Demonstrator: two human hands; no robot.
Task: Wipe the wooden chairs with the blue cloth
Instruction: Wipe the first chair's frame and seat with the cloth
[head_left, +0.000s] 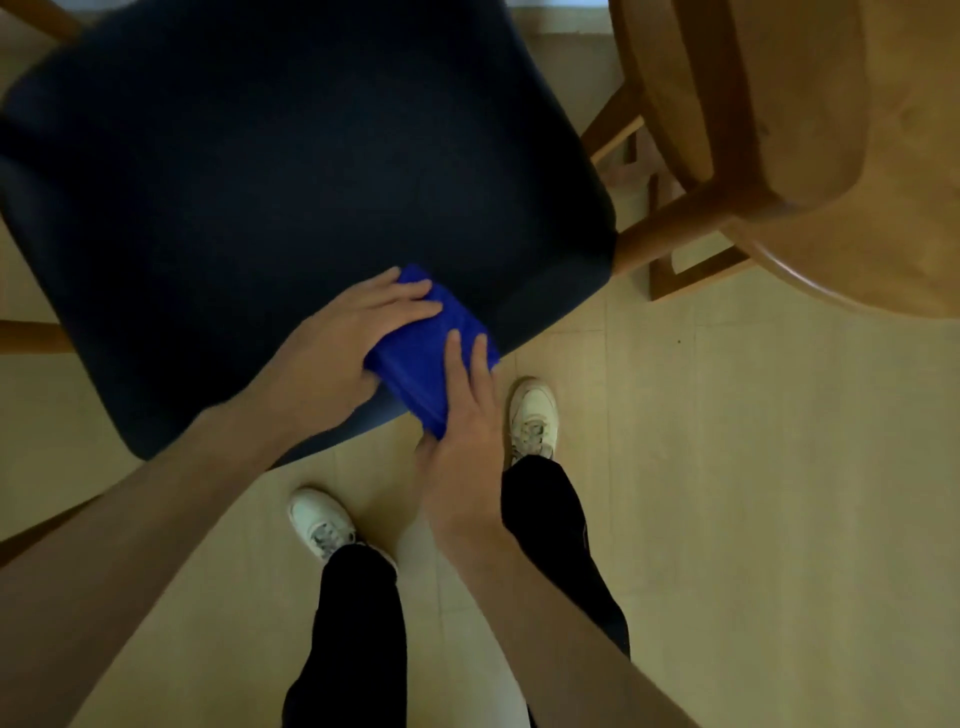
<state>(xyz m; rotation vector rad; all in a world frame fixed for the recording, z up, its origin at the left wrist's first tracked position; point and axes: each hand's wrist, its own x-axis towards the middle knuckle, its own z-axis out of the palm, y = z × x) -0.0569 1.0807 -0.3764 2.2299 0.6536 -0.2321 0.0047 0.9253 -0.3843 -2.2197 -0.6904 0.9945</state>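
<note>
A folded blue cloth (423, 358) lies on the near right corner of a chair's dark navy seat cushion (270, 176). My left hand (337, 353) grips the cloth from the left, fingers laid flat over its top. My right hand (467, 431) holds it from the near side, two fingers on top and the thumb under the seat edge. The chair's wooden frame shows only as bits of leg and rail at the far left (31, 338). A second wooden chair (696, 208) stands to the right.
A round wooden table (857, 156) fills the upper right, with the second chair tucked under it. My two feet in white shoes (532, 421) stand on the pale wooden floor just in front of the seat.
</note>
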